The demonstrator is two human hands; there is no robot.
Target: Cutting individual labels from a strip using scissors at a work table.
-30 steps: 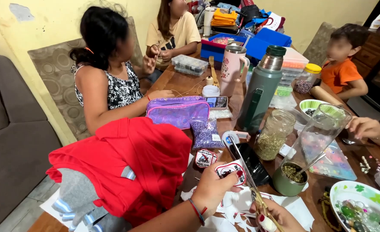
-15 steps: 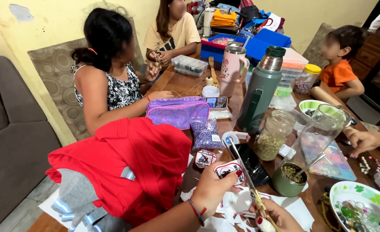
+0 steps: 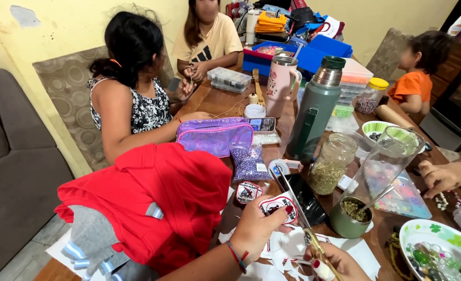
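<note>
Red-and-white printed sticker (image 3: 278, 207) pinched at its near edge in the left hand (image 3: 256, 229), thumb on top, fingers curled under. I see it held just above the wooden table (image 3: 225, 101), over white paper scraps (image 3: 293, 247). Right hand (image 3: 334, 263) clenched round the scissors (image 3: 298, 208) handles at the near edge; the long blades run far-left, crossing just right of the sticker, touching its edge. Red jacket (image 3: 162, 198) heaped left. Green metal cup (image 3: 351, 217) near right.
</note>
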